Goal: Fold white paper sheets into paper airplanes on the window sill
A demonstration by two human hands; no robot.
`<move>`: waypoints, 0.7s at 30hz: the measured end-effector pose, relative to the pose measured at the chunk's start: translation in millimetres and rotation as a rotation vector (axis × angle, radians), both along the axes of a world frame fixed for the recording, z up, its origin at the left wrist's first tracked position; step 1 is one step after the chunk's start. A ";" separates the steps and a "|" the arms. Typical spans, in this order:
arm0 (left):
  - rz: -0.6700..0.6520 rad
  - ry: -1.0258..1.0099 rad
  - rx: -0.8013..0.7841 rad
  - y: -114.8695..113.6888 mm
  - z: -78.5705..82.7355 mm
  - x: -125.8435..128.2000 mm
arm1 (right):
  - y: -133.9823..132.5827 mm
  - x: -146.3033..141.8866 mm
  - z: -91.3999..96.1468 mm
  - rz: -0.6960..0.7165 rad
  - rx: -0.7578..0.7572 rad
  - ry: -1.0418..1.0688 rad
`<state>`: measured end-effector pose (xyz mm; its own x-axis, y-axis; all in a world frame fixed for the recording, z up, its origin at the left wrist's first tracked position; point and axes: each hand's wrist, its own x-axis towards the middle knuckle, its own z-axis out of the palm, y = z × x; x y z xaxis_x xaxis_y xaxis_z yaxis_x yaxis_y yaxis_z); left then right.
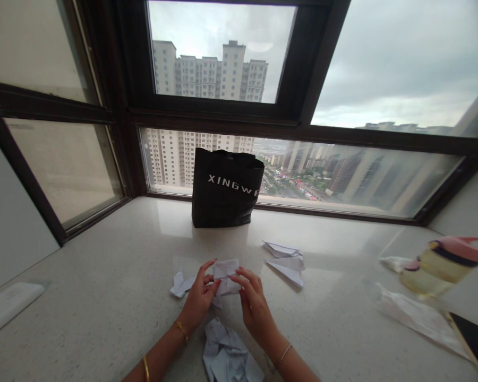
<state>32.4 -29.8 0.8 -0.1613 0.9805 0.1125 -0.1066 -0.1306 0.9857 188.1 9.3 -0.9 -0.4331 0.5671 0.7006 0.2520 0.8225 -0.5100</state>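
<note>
Between my two hands is a small piece of folded white paper (227, 269), creased into flaps. My left hand (201, 294) grips its left side with thumb and fingers. On its right edge, my right hand (255, 302) pinches the paper with thumb and fingertips. Just left of my left hand lies a folded paper shape (180, 284) on the white countertop (131, 297). Below, between my forearms, sits a pile of crumpled, folded paper (229, 353). To the right of my hands rest folded paper planes (287, 262).
A black bag (227, 193) with white lettering stands upright by the window. At the right are a yellowish bottle with a pink lid (442, 265), a tissue (418, 318) and a dark-screened device (476, 339). A white power strip-like object (14, 305) lies at the left edge.
</note>
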 end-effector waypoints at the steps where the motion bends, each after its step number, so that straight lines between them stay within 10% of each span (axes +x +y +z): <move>1: 0.005 -0.005 0.001 0.0 -0.2 -0.4 | 1.9 0.4 -1.1 -0.040 -0.028 0.038; 12: -0.036 0.013 0.042 -0.8 -4.3 2.1 | 20.6 -0.3 -18.2 0.015 -0.711 0.329; 21: -0.068 0.115 0.075 -4.4 -3.2 7.5 | 14.2 -7.6 -13.0 0.248 -0.974 0.479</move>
